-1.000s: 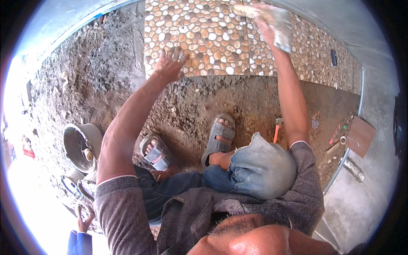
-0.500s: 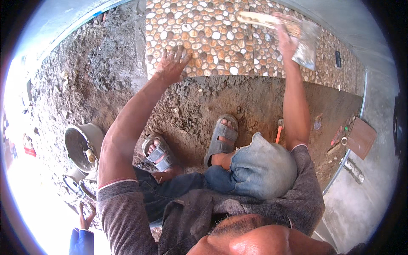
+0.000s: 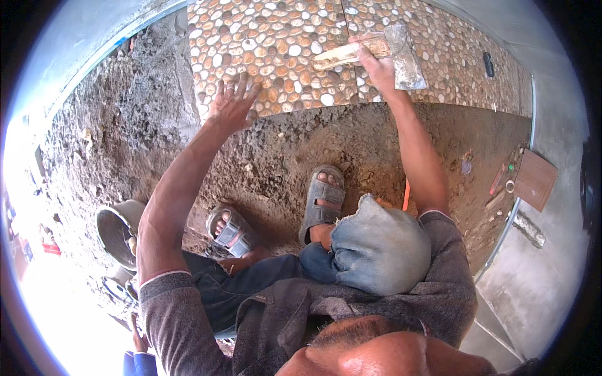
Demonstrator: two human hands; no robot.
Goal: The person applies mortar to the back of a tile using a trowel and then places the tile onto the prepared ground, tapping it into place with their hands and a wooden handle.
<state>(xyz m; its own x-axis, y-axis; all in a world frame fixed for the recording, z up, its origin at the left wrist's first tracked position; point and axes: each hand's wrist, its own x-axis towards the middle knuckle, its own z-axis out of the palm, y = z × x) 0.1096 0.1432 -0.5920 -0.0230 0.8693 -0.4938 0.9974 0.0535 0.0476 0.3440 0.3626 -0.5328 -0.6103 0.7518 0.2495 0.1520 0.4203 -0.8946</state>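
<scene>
- the person's left hand (image 3: pixel 233 103) rests on a pebble-patterned tile (image 3: pixel 282 31), fingers spread wide, close to its near left corner.
- the right hand (image 3: pixel 379 67) is closed around a wooden-handled tool (image 3: pixel 335 57), whose flat, grey-smeared blade points off to the right.
- that tool is held over the seam side of the tile and its right-hand neighbour (image 3: pixel 445 44); from here i can't tell whether it touches them.
- a small dark object (image 3: pixel 488 64) lies further right on the pebble surface.
- rough soil (image 3: pixel 282 147) runs along the near edge, with the person's sandalled feet on it.
- over to the left, a grey bucket (image 3: pixel 132 213) sits tipped toward us, beside the left forearm.
- on the right lies a brown square piece (image 3: pixel 530 180).
</scene>
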